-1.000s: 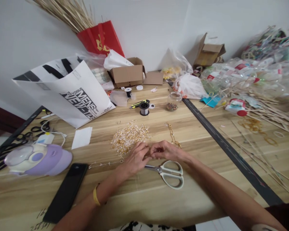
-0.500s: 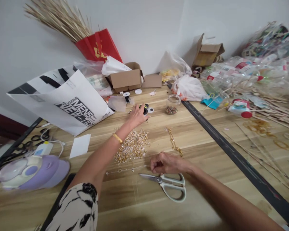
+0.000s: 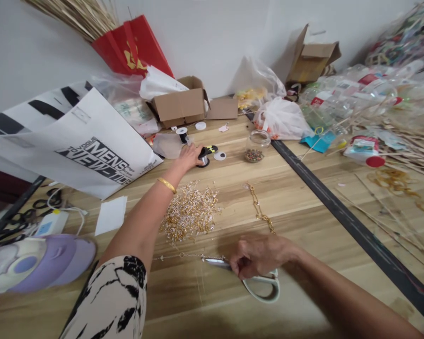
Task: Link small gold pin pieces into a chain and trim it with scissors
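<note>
My left hand [image 3: 190,157] reaches to the far side of the pile, fingers spread and thumb beside a black spool [image 3: 203,162] of pale thread. Just behind the spool lies a black-and-yellow object [image 3: 209,150], partly covered. Closed in a pinch, my right hand [image 3: 256,256] is low over the scissors [image 3: 265,294] and hides much of their handles. A thin chain [image 3: 191,256] with small charms and a ring runs from its fingers leftward across the table. Between the hands spreads a heap of small gold and clear beads [image 3: 191,212].
A thicker gold chain [image 3: 257,207] lies beyond my right hand. Behind stand a glass jar [image 3: 257,147] of beads, a cardboard box [image 3: 179,107] and a white paper bag [image 3: 102,150]. Plastic bottles [image 3: 360,96] crowd the right; a purple-and-white object [image 3: 49,263] sits left.
My right hand has come nearer and over the scissors, drawing the thin chain rightward. My left hand has shifted left off the spool, uncovering more of it. The view has moved slightly.
</note>
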Tool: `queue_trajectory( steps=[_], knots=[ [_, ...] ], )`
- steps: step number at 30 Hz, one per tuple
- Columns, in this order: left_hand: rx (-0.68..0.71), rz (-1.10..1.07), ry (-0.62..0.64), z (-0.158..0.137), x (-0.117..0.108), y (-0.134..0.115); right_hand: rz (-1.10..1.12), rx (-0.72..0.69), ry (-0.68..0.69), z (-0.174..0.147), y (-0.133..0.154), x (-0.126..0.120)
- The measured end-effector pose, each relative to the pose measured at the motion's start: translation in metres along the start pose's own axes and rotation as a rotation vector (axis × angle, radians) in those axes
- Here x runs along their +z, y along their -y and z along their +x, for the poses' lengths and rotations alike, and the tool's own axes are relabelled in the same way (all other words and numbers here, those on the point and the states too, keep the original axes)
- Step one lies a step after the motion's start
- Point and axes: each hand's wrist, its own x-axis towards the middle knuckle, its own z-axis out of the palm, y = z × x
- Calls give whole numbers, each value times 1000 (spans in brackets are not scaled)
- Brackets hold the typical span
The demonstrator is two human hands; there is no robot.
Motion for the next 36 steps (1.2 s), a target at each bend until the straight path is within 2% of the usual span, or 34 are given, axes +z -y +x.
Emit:
queue_trajectory(
  steps=[4,9,13,15,18,20,22,24,28,30,33,36],
  knots=[
    [-99,-35,-41,4,4,0,-5,5,31,2,3,0],
    [-104,-128,-16,16,8,-2,41,-52,126,6,7,4],
    [-163,-152,-102,18,12,-5,134,-77,204,8,10,6],
    [-95,-163,-124,17,12,-7,189,-83,244,8,11,7],
    [97,-209,-103,13,12,-9,239,-73,289,10,11,9],
    [176,-234,-89,10,13,-10,244,-62,316,13,11,10],
    [174,-239,-107,6,16,-10,234,-49,326,15,12,12],
    [122,-244,-179,-1,16,-10,227,-46,322,14,13,12],
    [43,-335,-369,-34,9,-18,190,-66,226,4,12,5],
    [39,-418,-368,-64,3,-28,165,-54,170,-3,9,0],
    [107,-605,-173,-121,-6,-53,154,-56,109,-12,6,-7],
    [300,-664,52,-174,-10,-76,151,-94,94,-15,4,-10]
  ],
)
